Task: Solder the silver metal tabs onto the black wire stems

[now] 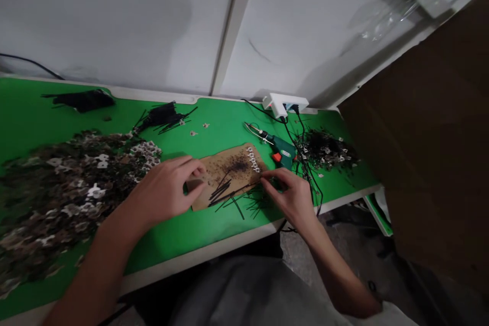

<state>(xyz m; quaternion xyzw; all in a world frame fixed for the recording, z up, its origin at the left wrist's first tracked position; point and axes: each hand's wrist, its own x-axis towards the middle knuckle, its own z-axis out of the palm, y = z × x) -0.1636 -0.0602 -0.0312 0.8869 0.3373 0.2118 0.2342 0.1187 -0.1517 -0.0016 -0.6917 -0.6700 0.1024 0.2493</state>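
A scorched piece of cardboard lies on the green table, with a short row of small white pieces along its right side. Several thin black strips rest on its lower part. My left hand hovers at the cardboard's left edge, fingers curled and thumb apart, with nothing visible between them. At the lower end of the row, thumb and forefinger of my right hand come together in a pinch; whatever is between them is too small to make out. More black strips lie beneath that hand.
A green soldering gun lies right of the cardboard, near a white power strip with black cords. A large heap of small pieces covers the left; black bundles lie behind. Another tangled pile sits at the right.
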